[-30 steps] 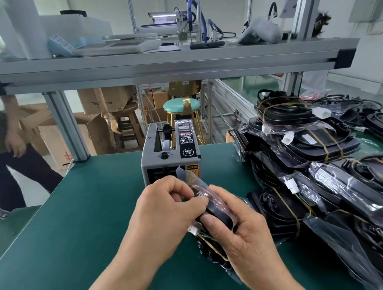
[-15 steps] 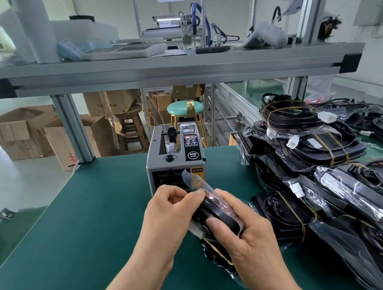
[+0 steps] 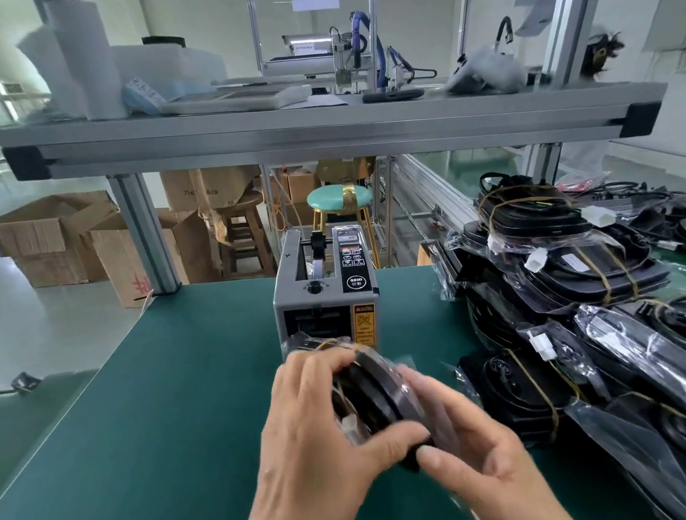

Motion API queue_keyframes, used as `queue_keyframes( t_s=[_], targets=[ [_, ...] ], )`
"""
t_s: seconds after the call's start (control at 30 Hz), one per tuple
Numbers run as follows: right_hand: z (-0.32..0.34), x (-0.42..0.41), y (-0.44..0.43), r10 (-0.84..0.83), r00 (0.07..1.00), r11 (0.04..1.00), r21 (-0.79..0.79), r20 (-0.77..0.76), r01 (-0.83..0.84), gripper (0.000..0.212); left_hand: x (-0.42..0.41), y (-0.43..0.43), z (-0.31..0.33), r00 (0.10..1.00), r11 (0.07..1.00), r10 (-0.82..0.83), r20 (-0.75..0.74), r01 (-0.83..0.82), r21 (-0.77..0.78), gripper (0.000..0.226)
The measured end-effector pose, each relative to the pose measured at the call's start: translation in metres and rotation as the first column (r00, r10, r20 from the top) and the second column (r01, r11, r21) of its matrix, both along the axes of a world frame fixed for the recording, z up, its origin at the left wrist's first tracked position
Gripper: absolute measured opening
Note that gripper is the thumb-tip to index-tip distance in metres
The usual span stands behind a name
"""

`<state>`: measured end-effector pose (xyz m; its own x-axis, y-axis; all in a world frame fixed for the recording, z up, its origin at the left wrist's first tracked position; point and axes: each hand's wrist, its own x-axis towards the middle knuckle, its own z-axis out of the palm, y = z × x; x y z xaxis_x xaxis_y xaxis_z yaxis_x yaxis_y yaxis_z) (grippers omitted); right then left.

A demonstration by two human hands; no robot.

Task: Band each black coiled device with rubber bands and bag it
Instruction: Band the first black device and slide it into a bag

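Observation:
A black coiled device in a clear plastic bag is held on edge above the green table, just in front of the tape dispenser. My left hand grips it from the left, fingers over the top and thumb under it. My right hand holds its right side, with the thumb near the lower rim. A yellow rubber band and a white connector show on the device. A big pile of bagged, banded devices lies to the right.
A grey tape dispenser stands mid-table right behind my hands. An aluminium shelf with clutter runs overhead. Cardboard boxes and stools stand on the floor beyond the table's far edge.
The bagged device has turned and tipped between my hands, its flat face now toward the right. My left fingers have moved over its top. The bag's loose flap no longer sticks up.

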<state>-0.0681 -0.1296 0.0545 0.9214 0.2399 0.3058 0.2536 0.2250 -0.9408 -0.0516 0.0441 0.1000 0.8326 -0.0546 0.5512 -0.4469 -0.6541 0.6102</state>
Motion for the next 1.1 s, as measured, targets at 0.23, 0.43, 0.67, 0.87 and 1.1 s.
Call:
queue_keyframes(
  t_s=[0.23, 0.43, 0.67, 0.87, 1.1],
  targets=[
    [-0.003, -0.014, 0.009, -0.379, 0.925, 0.896, -0.26, -0.031, 0.359, 0.054, -0.013, -0.031, -0.042, 0.969, 0.993, -0.068, 0.236, 0.042, 0.112, 0.062],
    [0.001, -0.018, 0.014, -0.566, 0.824, 0.776, -0.314, 0.04, 0.548, 0.029, -0.011, -0.024, -0.046, 0.974, 0.991, -0.056, 0.219, 0.027, 0.133, 0.064],
    [-0.001, -0.018, 0.013, -0.523, 0.85, 0.823, -0.299, -0.066, 0.483, 0.029, -0.013, -0.02, -0.045, 0.983, 0.989, -0.077, 0.165, 0.054, 0.137, 0.056],
    [-0.003, -0.013, 0.008, -0.49, 0.866, 0.835, -0.341, -0.103, 0.432, 0.038, -0.009, -0.011, -0.023, 0.987, 0.987, -0.153, -0.056, 0.149, -0.062, 0.024],
    [-0.004, -0.014, 0.007, -0.476, 0.879, 0.778, -0.451, 0.033, 0.438, 0.045, 0.01, -0.015, 0.007, 0.987, 0.93, -0.026, -0.161, 0.083, 0.357, 0.02]
  ],
)
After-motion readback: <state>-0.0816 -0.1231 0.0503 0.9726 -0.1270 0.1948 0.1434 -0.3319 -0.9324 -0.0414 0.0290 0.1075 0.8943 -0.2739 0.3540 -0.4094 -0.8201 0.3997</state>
